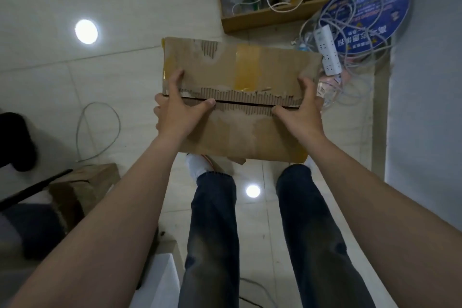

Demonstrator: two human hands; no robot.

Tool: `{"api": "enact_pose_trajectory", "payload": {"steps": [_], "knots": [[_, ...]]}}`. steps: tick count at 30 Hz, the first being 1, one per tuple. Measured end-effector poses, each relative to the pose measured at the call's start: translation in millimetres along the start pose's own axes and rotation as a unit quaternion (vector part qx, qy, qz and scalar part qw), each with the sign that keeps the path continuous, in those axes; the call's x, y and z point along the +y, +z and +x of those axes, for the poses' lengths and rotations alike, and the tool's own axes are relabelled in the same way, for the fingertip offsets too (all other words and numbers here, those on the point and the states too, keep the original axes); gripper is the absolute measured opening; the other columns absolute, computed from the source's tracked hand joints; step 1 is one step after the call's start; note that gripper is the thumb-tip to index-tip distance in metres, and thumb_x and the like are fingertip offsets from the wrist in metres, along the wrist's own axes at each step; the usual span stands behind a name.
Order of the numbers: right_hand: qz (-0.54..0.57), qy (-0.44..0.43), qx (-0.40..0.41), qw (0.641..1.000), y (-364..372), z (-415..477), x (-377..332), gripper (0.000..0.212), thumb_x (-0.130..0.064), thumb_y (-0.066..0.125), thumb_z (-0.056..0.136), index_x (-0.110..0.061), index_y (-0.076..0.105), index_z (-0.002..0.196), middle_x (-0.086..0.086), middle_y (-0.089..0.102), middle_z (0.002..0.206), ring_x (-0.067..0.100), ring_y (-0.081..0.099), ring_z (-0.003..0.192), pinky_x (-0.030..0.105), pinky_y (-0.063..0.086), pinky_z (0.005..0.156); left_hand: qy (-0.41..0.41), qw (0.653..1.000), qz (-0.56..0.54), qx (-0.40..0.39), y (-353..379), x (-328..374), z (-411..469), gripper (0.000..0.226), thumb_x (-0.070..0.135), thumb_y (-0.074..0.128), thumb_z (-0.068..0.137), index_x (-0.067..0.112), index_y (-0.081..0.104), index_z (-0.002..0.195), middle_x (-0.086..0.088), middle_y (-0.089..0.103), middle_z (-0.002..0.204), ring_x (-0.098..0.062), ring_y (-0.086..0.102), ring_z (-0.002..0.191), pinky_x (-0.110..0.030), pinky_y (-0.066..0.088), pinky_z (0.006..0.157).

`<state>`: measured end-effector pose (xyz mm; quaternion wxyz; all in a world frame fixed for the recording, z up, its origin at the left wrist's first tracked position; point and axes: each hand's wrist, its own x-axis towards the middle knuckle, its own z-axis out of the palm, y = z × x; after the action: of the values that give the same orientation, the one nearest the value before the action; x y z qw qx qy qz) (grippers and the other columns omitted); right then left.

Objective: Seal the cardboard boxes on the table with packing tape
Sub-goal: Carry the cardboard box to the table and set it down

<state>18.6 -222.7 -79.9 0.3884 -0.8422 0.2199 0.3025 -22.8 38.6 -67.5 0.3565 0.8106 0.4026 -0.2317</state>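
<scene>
A worn cardboard box [240, 97] is held in the air above the tiled floor, in front of my legs. Its two top flaps are closed, with a dark seam running left to right between them. An old strip of yellowish tape [247, 67] crosses the far flap, and the paper along the seam is torn. My left hand [180, 107] grips the box's left end, thumb lying on the seam and fingers wrapped round the side. My right hand [300, 110] grips the right end the same way. No roll of packing tape is visible.
An open cardboard box [275, 15] full of cables and white devices sits on the floor behind. To the right lie tangled cables, a white power strip [327, 52] and a blue round sign [370, 10]. Another cardboard box [85, 190] stands at the lower left, beside a loose grey cable [100, 130].
</scene>
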Motion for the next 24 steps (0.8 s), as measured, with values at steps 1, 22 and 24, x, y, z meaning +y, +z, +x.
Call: {"api": "enact_pose_trajectory", "payload": {"steps": [1,22,24], "knots": [[-0.002,-0.012,-0.005,1.000,-4,-7,-15,0.084,-0.032,0.078,0.080,-0.047,0.025,0.144,0.005,0.033,0.144,0.025,0.043,0.121,0.035,0.039,0.097,0.002,1.000,-0.002,0.007,-17,6,-5,0.092,0.065,0.081,0.071,0.062,0.023,0.142,-0.012,0.034,0.145,-0.043,0.039,0.133,-0.057,0.040,0.109],[-0.083,-0.281,-0.010,0.956,-76,-300,-535,0.093,-0.057,0.075,0.059,-0.050,0.030,0.140,0.009,0.034,0.141,0.042,0.043,0.126,0.055,0.040,0.108,0.072,0.970,-0.131,0.190,-529,99,-179,0.083,0.075,0.070,0.072,0.056,0.031,0.142,-0.013,0.034,0.152,-0.042,0.034,0.139,-0.049,0.034,0.112],[-0.090,-0.317,0.000,0.944,-84,-339,-581,0.086,-0.051,0.076,0.069,-0.048,0.030,0.141,0.009,0.032,0.138,0.043,0.041,0.124,0.055,0.041,0.106,0.087,0.962,-0.150,0.209,-579,105,-199,0.089,0.084,0.065,0.060,0.059,0.032,0.138,-0.010,0.038,0.153,-0.040,0.039,0.138,-0.049,0.038,0.111]]}}
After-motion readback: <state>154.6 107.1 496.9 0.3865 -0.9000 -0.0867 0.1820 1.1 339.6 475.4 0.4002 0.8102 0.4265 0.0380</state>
